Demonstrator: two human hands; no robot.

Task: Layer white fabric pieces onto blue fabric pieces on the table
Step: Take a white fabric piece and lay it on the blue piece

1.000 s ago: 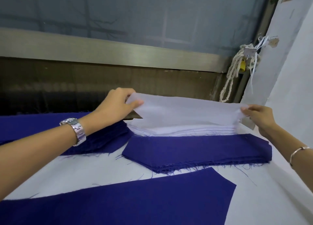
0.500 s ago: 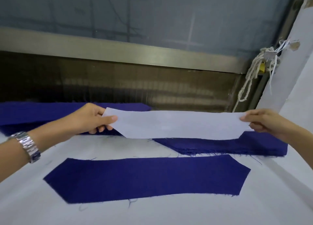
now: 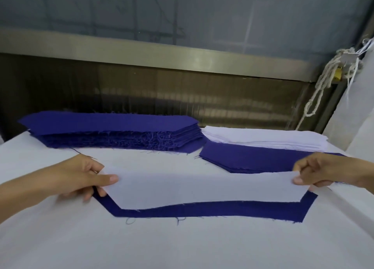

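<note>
White fabric piece (image 3: 202,189) hung stretched between both hands in the head view, over the single blue fabric piece (image 3: 232,209) on the table (image 3: 182,244), whose near edge and angled ends showed below it. The left hand (image 3: 81,179) pinched its left end, thumb on top; the right hand (image 3: 321,171) pinched the right end likewise. Behind lay a blue stack (image 3: 113,131) and a white stack (image 3: 263,139) resting on more blue pieces. Uneven lowering could have skewed the white piece across the blue outline. Releasing one end early could have let the limp cloth fold or wrinkle. Dragging it might also have shifted the blue piece beneath.
</note>
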